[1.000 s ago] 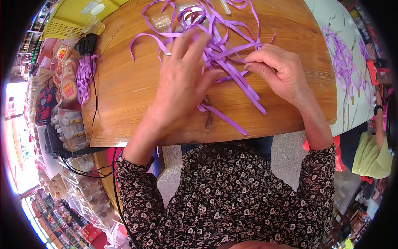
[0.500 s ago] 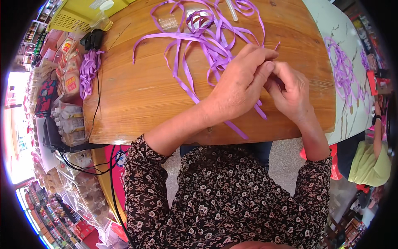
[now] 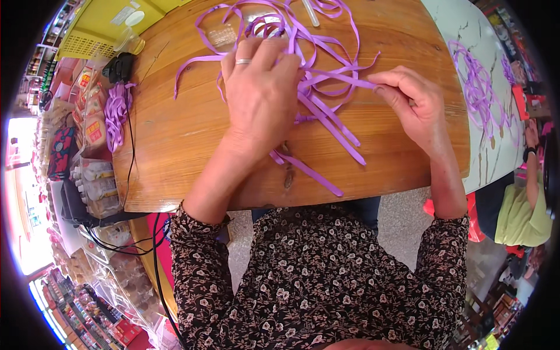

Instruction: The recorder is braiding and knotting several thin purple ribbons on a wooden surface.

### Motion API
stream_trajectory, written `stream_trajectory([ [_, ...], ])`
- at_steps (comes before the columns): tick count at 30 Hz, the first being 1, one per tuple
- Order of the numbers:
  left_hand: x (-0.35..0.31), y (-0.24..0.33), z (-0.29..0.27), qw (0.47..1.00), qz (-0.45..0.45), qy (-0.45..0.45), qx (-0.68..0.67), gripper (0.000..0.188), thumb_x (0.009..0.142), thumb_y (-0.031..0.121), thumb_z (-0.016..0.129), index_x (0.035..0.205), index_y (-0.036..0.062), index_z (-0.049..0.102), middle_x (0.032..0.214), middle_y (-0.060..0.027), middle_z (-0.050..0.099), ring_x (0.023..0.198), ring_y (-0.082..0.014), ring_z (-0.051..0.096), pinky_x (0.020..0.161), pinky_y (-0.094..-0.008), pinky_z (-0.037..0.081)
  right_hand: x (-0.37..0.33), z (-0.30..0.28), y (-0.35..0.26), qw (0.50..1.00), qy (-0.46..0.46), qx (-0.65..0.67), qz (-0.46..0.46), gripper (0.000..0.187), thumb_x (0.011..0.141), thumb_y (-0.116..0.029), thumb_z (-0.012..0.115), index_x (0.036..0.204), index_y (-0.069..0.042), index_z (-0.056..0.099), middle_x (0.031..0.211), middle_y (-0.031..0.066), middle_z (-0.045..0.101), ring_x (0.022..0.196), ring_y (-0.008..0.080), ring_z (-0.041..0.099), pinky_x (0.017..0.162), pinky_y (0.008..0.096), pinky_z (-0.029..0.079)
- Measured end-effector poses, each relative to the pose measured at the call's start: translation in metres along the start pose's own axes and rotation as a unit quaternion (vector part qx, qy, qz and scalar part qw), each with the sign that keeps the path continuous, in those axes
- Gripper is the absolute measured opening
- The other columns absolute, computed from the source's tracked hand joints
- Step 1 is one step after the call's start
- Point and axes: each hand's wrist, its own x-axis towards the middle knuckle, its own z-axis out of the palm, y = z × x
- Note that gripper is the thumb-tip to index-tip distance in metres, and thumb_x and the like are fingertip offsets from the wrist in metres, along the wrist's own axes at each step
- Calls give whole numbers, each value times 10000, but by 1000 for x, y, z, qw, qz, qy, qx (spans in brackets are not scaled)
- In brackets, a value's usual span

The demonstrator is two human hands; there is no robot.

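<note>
A flat purple ribbon [image 3: 338, 77] runs between my two hands above the wooden table [image 3: 373, 166]. My right hand [image 3: 413, 105] pinches its end between thumb and fingers. My left hand [image 3: 262, 93], with a ring on one finger, curls over the ribbons. Its fingertips are partly hidden, and the stretched ribbon reaches its thumb side. Around and beneath lie more loose purple ribbons [image 3: 335, 125], several ends pointing toward me. Just beyond my left fingers sits a small round coil [image 3: 265, 24] with darker purple on it.
A yellow basket [image 3: 87, 46] and a clear cup [image 3: 129, 42] stand at the far left. Purple ribbon bundles lie at the left edge [image 3: 118, 114] and on the white marbled surface [image 3: 475, 87] at right. A whitish stick [image 3: 310, 13] lies far back. Another person's green-clad body [image 3: 522, 216] is at right.
My hands have parted from working close together. The left moved left onto the ribbons; the right moved slightly right, drawing a ribbon out straight. The view shifted a little.
</note>
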Motion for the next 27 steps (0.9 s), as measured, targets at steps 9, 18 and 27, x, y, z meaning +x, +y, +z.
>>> stream_trajectory([
  [9, -2, 55, 13, 684, -323, -137, -639, 163, 866, 38, 540, 1019, -11, 568, 860, -70, 587, 736, -110, 549, 633, -220, 441, -3, 15, -12, 997, 43, -9, -59, 153, 799, 22, 619, 945, 14, 574, 834, 87, 636, 760, 119, 630, 630, 210, 490],
  [18, -7, 41, 7, 692, -347, -73, -629, 97, 807, 52, 659, 882, -9, 656, 737, -5, 636, 664, -42, 555, 599, -175, 454, -10, -5, 9, 970, 88, 192, 121, 106, 878, -98, 572, 955, -29, 598, 753, -16, 582, 643, 27, 494, 560, 162, 370],
  [27, -5, 43, -1, 637, -388, -56, -663, 117, 803, 37, 658, 901, -28, 654, 786, -46, 653, 706, -68, 594, 637, -182, 495, -16, -9, 0, 996, 57, 72, -9, 218, 853, -84, 586, 1053, -5, 622, 880, 50, 630, 792, 117, 577, 689, 225, 447],
])
